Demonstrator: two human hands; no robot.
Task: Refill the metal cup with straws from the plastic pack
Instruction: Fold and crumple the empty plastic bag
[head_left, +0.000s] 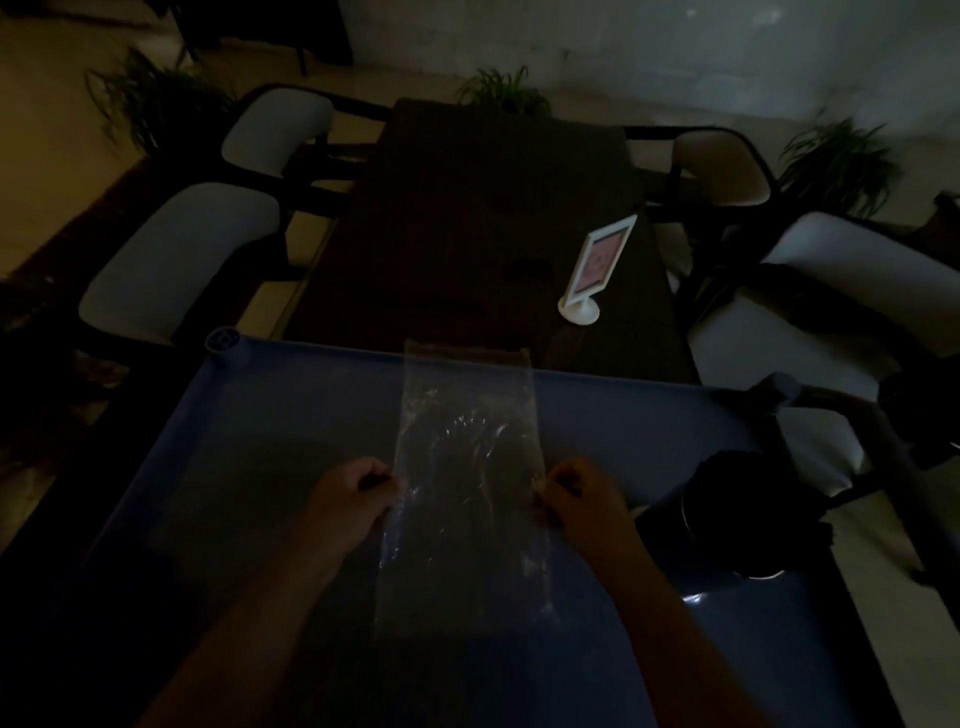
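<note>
Left hand and right hand each pinch a long edge of the clear pack, holding it flat and taut over the blue tray.

Both hands are curled closed on the film, one per side, apparently to keep the limp pack spread so its contents can be seen or its far end worked open. The pack runs away from the person, its far end reaching past the tray's rim toward the dark table. In the dim light I cannot tell whether dark straws lie inside. At the right of the tray stands a dark round shape with a bright rim, possibly the cup, though it is too dark to confirm.
</note>
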